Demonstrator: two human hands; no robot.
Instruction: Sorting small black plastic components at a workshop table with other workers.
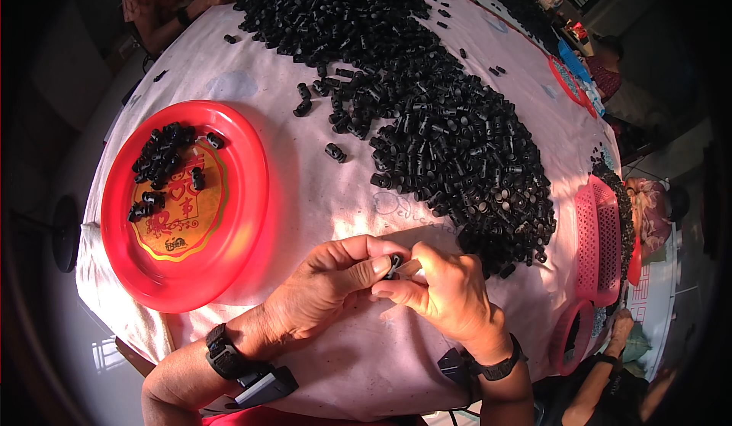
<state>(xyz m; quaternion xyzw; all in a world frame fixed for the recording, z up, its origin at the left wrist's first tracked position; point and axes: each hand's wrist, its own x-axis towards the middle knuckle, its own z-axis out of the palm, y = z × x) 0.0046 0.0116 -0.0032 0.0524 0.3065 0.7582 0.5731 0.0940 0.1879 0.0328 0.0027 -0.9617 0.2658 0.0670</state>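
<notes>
Near the table's front, my two hands meet over a small black plastic cord lock [394,266]. My left hand [324,279] pinches it between thumb and forefinger. From the other side, my right hand [460,295] closes its thumb and fingers at the piece; something pale shows among those fingers, too small to make out. To the left lies a round red plastic tray [245,197] with a golden printed middle, bearing a small group of similar black cord locks [160,155]. Beyond my hands spreads a large heap of black cord locks [450,136].
A pale pink cloth [305,197] covers the table. A few loose pieces lie around the heap. Pink perforated baskets [597,243] stand along the right edge. A person [183,6] sits at the far left; another person's arm [602,376] shows at the lower right.
</notes>
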